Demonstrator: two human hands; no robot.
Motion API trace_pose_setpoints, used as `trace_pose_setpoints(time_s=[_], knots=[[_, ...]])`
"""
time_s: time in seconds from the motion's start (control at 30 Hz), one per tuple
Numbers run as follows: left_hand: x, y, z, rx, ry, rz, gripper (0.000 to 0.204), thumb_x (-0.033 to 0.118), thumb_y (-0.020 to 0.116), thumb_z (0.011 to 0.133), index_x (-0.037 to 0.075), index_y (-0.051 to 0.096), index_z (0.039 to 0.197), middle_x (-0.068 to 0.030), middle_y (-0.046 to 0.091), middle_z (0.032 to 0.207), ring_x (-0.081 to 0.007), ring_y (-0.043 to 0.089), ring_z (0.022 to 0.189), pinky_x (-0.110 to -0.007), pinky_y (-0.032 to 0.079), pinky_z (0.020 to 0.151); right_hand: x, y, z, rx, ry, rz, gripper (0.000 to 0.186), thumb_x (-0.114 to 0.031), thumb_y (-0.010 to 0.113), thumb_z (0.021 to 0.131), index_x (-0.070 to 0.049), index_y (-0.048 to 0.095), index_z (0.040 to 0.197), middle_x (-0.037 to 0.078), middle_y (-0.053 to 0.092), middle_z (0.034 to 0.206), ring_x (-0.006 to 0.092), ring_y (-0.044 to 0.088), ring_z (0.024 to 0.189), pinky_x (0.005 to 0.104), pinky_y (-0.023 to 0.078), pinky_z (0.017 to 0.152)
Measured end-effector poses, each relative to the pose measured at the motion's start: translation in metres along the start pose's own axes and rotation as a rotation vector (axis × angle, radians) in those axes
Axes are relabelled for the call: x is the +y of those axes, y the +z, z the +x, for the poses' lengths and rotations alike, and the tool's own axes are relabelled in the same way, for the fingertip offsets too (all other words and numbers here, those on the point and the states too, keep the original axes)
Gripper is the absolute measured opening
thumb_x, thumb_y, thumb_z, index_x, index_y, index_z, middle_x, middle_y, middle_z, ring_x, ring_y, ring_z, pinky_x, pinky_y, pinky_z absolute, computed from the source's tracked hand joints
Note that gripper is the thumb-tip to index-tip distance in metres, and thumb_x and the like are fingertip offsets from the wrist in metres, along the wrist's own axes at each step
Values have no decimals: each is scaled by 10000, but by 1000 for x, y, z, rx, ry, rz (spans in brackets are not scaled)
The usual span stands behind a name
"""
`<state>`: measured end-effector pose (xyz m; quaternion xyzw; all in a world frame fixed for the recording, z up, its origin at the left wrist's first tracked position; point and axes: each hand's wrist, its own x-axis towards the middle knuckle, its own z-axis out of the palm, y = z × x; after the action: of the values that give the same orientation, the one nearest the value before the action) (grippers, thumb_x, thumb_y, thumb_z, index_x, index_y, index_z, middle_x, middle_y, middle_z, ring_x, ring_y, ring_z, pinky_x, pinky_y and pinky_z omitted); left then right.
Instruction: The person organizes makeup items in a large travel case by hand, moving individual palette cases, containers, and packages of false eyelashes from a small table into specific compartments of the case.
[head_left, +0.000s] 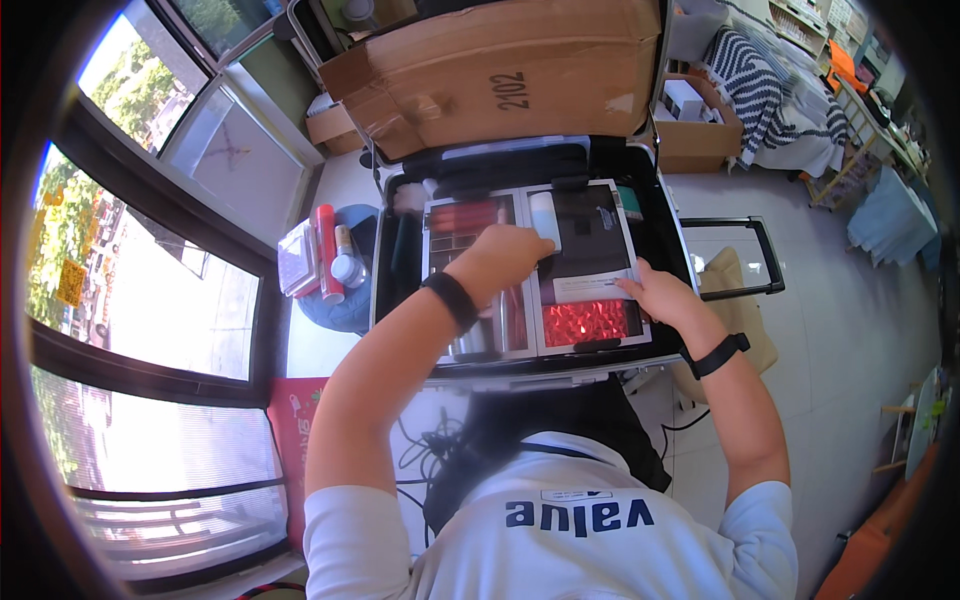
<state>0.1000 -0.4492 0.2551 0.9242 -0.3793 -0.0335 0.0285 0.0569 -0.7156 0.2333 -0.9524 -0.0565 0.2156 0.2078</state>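
Observation:
A makeup case (660,345) stands open in front of me, with silver-framed trays inside. My left hand (497,262) is closed over the middle of the trays, its fingertips at the lower end of a white and light-blue tube (544,218). Beside the tube lies a flat black packet (590,240) with a white band. At the packet's lower right corner, my right hand (660,295) pinches the edge of the white band. A shiny red faceted pouch (585,324) sits in the compartment below. Reddish items (465,217) show in the left tray.
A large cardboard piece (490,80) leans against the raised lid. On a blue round stool (345,312) at the left are a red tube, a white jar and a clear box. The case's black pull handle (770,255) sticks out right. Cables (435,445) lie below.

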Motion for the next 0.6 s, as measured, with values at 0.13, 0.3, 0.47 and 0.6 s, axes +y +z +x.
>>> trace_pose_setpoints(time_s=[0.13, 0.3, 0.47, 0.6], knots=[[1, -8, -6, 8, 203, 217, 149, 72, 569, 785, 114, 599, 925, -79, 594, 810, -275, 622, 768, -360, 494, 670, -3, -1, -3, -1, 8, 38, 519, -447, 435, 920, 18, 448, 1150, 174, 642, 716, 339, 642, 730, 419, 489, 687], [15, -14, -13, -25, 96, 274, 154, 89, 584, 786, 106, 588, 940, -60, 590, 857, -255, 612, 816, -373, 466, 756, -7, -5, -6, -36, 44, 68, 560, -445, 443, 915, 21, 416, 1224, 176, 643, 748, 341, 641, 733, 422, 492, 697], [13, -20, -63, 9, -157, 45, 396, 242, 602, 845, 45, 534, 1182, -143, 581, 1088, -292, 540, 1092, -438, 408, 918, 7, 9, -22, 53, -49, -94, 685, -417, 510, 890, 25, 303, 1370, 266, 561, 1135, 376, 592, 988, 408, 490, 826], [33, -23, -122, -273, -478, -13, 989, 592, 608, 774, -73, 220, 1395, -305, 246, 1432, -438, 222, 1352, -558, 265, 1046, -12, 6, -46, 179, -318, -150, 696, -402, 582, 856, -14, 342, 1382, 263, 263, 1440, 399, 270, 1337, 409, 377, 1012]])
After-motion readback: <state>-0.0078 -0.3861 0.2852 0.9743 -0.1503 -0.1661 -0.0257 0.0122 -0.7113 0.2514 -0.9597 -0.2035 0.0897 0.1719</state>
